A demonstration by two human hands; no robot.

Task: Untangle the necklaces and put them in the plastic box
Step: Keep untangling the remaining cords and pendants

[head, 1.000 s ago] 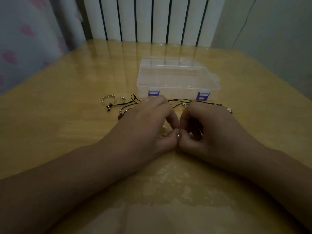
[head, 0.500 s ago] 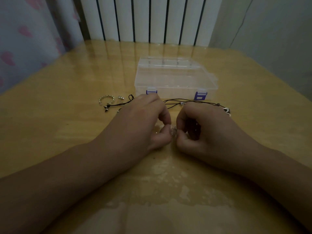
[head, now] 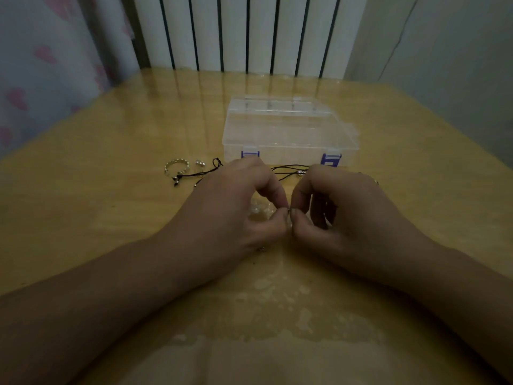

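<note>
While the plastic box (head: 288,132) stands closed, the left hand (head: 230,212) and right hand (head: 349,212) just in front of it both pinch a small metal part of the necklaces (head: 290,216), fingertips touching. The black cords (head: 288,169) lie just before the box. I think slow, small pulls are best, so the knot does not tighten.

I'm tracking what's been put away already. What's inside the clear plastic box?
Nothing shows through the plastic box: its lid is shut and the inside looks bare. The black-cord necklaces lie in front of it, partly hidden behind both hands.

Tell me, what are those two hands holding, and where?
Left hand and right hand each pinch one small silvery piece between thumb and forefinger tips; which necklace part it is cannot be told.
</note>
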